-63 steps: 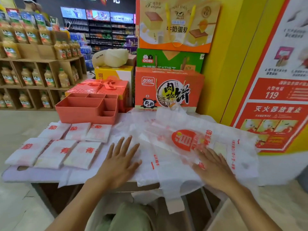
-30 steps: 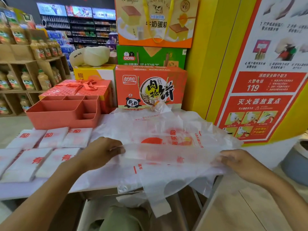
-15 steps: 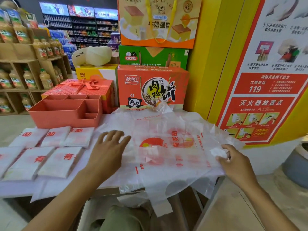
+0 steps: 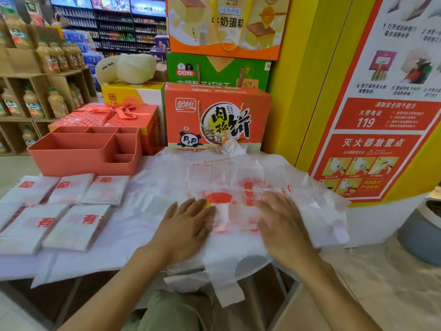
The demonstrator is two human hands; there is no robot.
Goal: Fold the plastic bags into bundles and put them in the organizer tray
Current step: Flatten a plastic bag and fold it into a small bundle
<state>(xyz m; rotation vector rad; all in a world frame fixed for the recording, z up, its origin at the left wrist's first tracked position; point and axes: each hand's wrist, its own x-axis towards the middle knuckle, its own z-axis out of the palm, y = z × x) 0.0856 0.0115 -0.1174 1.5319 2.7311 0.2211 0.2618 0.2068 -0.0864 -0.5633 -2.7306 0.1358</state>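
My left hand (image 4: pixel 188 225) and right hand (image 4: pixel 282 223) rest side by side on the plastic bag (image 4: pixel 181 177) spread before me. Folded bundles (image 4: pixel 76 225) lie to its left, the organizer tray (image 4: pixel 71 162) behind them, a carton (image 4: pixel 214 120) behind the bag.

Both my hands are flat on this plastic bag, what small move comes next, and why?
Probably sweep the left hand and right hand outward to smooth the plastic bag. Both lie flat near its middle, its right side looks crumpled, and its handles hang down in front, so it seems not ready to fold.
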